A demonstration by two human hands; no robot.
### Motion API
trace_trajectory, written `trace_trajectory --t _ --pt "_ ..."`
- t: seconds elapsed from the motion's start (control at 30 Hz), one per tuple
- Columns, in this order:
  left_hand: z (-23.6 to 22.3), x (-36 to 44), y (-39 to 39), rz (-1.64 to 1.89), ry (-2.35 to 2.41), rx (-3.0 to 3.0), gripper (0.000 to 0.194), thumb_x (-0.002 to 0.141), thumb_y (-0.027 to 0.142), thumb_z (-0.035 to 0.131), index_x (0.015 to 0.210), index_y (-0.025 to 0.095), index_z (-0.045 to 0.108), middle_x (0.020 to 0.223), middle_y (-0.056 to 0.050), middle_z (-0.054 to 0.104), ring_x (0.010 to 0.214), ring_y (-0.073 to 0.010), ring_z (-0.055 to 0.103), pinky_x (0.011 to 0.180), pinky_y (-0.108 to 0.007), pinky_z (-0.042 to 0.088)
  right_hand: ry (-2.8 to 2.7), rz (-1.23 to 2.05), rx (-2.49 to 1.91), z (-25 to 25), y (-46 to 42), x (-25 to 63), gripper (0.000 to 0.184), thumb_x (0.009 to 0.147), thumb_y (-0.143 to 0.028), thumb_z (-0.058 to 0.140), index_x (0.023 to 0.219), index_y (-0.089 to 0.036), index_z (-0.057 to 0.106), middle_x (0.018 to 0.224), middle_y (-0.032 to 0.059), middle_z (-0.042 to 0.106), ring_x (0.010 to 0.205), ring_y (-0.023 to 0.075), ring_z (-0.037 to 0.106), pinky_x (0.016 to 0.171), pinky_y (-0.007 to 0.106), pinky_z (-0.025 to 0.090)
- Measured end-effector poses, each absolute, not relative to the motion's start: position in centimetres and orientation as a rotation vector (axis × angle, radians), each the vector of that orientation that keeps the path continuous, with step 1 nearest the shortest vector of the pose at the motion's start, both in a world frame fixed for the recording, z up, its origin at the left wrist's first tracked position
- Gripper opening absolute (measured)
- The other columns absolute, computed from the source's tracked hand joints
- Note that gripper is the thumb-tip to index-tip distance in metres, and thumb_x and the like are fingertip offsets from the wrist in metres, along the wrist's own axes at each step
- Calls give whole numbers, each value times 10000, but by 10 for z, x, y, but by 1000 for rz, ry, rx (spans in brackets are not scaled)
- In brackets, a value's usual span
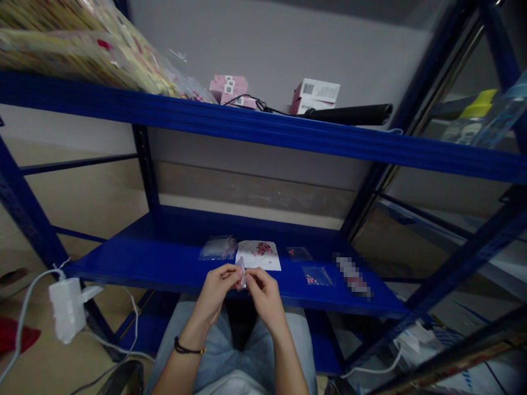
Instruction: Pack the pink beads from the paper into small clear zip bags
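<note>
Between my two hands, just above the front edge of the blue shelf, is a small clear plastic bag (241,268) with something pinkish in it. My left hand (220,284) pinches its left side with thumb and fingertips. On the other side, my right hand (261,286) has its fingers closed on the bag too. Right behind them lies a sheet of white paper (269,264) bearing a pile of small pink and dark pieces (263,249). A stack of clear bags (218,248) rests left of the paper. To the right lie two small bags with pink pieces, one farther back (299,253) and one nearer (317,276).
A pixelated patch (353,274) covers something at the right of the blue shelf (135,252). The upper shelf holds pink boxes (230,88), white-and-pink boxes (316,94), a black tube (349,114) and large plastic packs (82,49). A white power adapter (67,310) hangs at left.
</note>
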State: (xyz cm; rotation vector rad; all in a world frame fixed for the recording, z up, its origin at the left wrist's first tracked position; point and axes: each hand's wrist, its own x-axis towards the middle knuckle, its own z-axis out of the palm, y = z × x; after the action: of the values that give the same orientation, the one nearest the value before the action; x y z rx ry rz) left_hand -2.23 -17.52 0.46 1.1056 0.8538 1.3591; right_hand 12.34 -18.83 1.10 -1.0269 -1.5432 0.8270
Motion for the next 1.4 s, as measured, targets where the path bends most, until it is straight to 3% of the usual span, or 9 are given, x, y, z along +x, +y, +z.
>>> trace_trajectory --t 0.13,0.3,0.43,0.67,0.9,1.07,1.3,1.4 --pt "7 -20 -176 1399 930 1255 237 819 363 704 835 130 737 700 -33 672 632 -131 584 638 -225 483 -1453 785 -1025 9 -189 121 229 921 -327 558 1023 -192 713 883 38 671 746 150 594 660 239 455" --pt "17 -20 -182 1303 983 1555 265 891 370 609 845 149 748 735 -38 703 645 -150 608 650 -233 481 -1632 745 -946 27 -197 129 241 956 -303 530 1031 -219 743 951 49 679 899 170 623 803 261 466" --pt "29 -20 -190 1253 1014 1790 262 943 328 535 958 195 760 831 -38 731 673 -156 628 650 -236 479 -1699 791 -960 33 -198 140 232 932 -336 582 1051 -224 747 955 51 682 901 178 625 792 259 474" --pt "28 -22 -192 1194 1000 2132 209 941 234 552 965 249 759 956 -17 754 912 -179 665 850 -261 463 -1795 712 -1065 29 -200 147 260 958 -327 525 985 -208 754 882 51 645 859 179 604 796 274 466" --pt "29 -22 -197 1099 1050 2174 246 973 218 474 914 221 713 896 -17 705 869 -172 630 789 -259 440 -1874 745 -1072 28 -206 149 272 942 -307 519 1103 -214 717 921 52 673 835 181 619 750 271 479" --pt "31 -16 -198 1112 1084 2154 272 988 247 426 814 196 629 832 -17 639 803 -166 592 721 -258 411 -1712 785 -1167 14 -200 149 399 906 -325 541 1259 -159 624 909 70 708 773 186 641 717 275 494" --pt "25 -6 -199 1165 1253 2158 235 942 185 393 743 202 517 783 -19 568 736 -172 545 659 -269 378 -1584 745 -1153 11 -198 141 336 882 -293 528 1188 -161 575 658 -32 570 580 138 525 557 224 404" --pt "22 -7 -196 1197 1405 2136 209 895 154 422 705 207 493 750 -17 557 726 -181 534 645 -278 360 -1612 555 -1243 16 -198 144 173 865 -231 510 995 -187 613 626 -39 543 557 134 488 556 230 361"
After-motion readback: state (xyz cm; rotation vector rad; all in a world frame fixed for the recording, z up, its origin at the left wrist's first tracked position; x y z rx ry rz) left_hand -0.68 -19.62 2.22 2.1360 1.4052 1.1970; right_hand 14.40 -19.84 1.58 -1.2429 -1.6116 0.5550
